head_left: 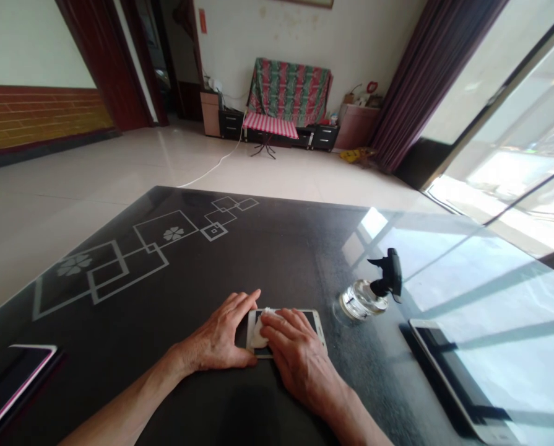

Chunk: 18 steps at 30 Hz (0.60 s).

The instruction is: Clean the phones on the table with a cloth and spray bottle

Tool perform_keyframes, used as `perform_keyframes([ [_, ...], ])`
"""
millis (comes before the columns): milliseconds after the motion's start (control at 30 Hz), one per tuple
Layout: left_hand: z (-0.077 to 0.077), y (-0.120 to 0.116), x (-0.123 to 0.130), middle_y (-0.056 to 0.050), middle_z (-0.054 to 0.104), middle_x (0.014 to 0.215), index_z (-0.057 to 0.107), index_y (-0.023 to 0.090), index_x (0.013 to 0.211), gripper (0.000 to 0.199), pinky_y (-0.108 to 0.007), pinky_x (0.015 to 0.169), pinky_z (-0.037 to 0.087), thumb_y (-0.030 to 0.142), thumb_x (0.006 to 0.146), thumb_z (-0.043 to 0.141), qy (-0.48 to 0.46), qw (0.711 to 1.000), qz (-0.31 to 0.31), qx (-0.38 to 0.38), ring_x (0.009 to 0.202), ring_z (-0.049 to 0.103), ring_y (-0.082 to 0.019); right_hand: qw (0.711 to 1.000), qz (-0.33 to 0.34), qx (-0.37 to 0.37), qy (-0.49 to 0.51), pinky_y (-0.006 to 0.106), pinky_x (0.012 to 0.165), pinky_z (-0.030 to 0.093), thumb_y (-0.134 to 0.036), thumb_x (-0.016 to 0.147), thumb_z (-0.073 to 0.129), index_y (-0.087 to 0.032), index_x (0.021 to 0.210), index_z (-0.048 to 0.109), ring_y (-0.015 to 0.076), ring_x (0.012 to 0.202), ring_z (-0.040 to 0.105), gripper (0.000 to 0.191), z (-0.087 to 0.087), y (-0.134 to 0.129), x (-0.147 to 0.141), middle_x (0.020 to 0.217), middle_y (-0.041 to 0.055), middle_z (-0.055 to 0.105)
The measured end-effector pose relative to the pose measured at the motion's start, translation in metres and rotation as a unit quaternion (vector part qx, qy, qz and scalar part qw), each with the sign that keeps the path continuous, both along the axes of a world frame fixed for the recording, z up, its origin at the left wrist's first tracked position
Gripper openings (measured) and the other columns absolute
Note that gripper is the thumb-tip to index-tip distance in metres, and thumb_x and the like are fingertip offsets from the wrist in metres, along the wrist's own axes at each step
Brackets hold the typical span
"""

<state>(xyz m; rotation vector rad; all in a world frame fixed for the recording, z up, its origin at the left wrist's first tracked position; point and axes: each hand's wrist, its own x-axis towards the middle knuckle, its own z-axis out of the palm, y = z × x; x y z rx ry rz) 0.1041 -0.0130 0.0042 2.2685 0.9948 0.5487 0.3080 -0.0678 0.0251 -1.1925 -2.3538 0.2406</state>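
Note:
A white-framed phone lies flat on the dark glossy table, its dark screen facing up. My right hand presses a small white cloth onto the phone's screen, fingers together over it. At the phone's left end, my left hand rests with thumb and fingers spread around the edge. A clear spray bottle with a black trigger head stands to the right of the phone.
A large white-edged device lies at the right, and another device with a pink edge lies at the far left. Beyond the table are a striped stool and a cloth-covered object.

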Motion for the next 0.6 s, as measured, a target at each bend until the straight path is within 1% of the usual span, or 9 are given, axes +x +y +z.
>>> perform_keyframes([
  [100, -0.002, 0.000, -0.001, -0.005, 0.050, 0.115, 0.019, 0.024, 0.147, 0.106, -0.044, 0.102, 0.038, 0.020, 0.057, 0.075, 0.003, 1.000, -0.003, 0.003, 0.108, 0.047, -0.026, 1.000, -0.025, -0.004, 0.018, 0.044, 0.098, 0.040, -0.010, 0.088, 0.047, -0.022, 0.100, 0.063, 0.0216, 0.106, 0.055, 0.024, 0.000, 0.000, 0.009, 0.117, 0.0043, 0.065],
  [167, -0.003, 0.000, -0.001, -0.006, 0.050, 0.117, 0.019, 0.024, 0.147, 0.106, -0.044, 0.103, 0.037, 0.019, 0.057, 0.074, 0.006, 1.000, -0.005, 0.006, 0.109, 0.046, -0.026, 0.998, -0.050, 0.008, 0.034, 0.042, 0.095, 0.043, -0.008, 0.086, 0.046, -0.020, 0.098, 0.063, 0.0214, 0.103, 0.056, 0.024, -0.002, 0.000, 0.019, 0.114, 0.0058, 0.066],
  [300, -0.003, -0.002, -0.001, -0.007, 0.049, 0.120, 0.020, 0.023, 0.147, 0.104, -0.044, 0.105, 0.036, 0.019, 0.058, 0.073, 0.009, 1.000, -0.003, 0.013, 0.112, 0.046, -0.027, 0.993, -0.098, 0.050, 0.047, 0.041, 0.093, 0.046, -0.008, 0.084, 0.047, -0.019, 0.103, 0.063, 0.0224, 0.103, 0.057, 0.027, -0.010, 0.003, 0.043, 0.112, 0.0081, 0.066],
  [400, -0.003, -0.004, 0.000, -0.008, 0.049, 0.122, 0.021, 0.023, 0.147, 0.102, -0.046, 0.106, 0.035, 0.018, 0.058, 0.071, 0.010, 1.000, 0.000, 0.016, 0.114, 0.046, -0.028, 0.987, -0.132, 0.076, 0.047, 0.042, 0.091, 0.048, -0.011, 0.086, 0.047, -0.019, 0.103, 0.064, 0.0227, 0.101, 0.058, 0.026, -0.015, 0.005, 0.058, 0.109, 0.0085, 0.067],
  [500, -0.002, -0.004, 0.000, -0.008, 0.048, 0.123, 0.021, 0.024, 0.147, 0.102, -0.047, 0.107, 0.034, 0.018, 0.058, 0.071, 0.009, 1.000, 0.002, 0.019, 0.114, 0.046, -0.028, 0.984, -0.148, 0.084, 0.044, 0.043, 0.090, 0.049, -0.011, 0.087, 0.047, -0.019, 0.102, 0.064, 0.0232, 0.101, 0.058, 0.024, -0.018, 0.005, 0.063, 0.109, 0.0084, 0.067],
  [600, -0.002, -0.004, 0.000, -0.008, 0.049, 0.122, 0.021, 0.023, 0.147, 0.102, -0.045, 0.105, 0.037, 0.019, 0.058, 0.071, 0.005, 1.000, 0.002, 0.018, 0.112, 0.046, -0.027, 0.987, -0.135, 0.081, 0.041, 0.044, 0.092, 0.048, -0.010, 0.085, 0.047, -0.020, 0.104, 0.063, 0.0239, 0.103, 0.057, 0.026, -0.018, 0.001, 0.057, 0.112, 0.0088, 0.066],
])
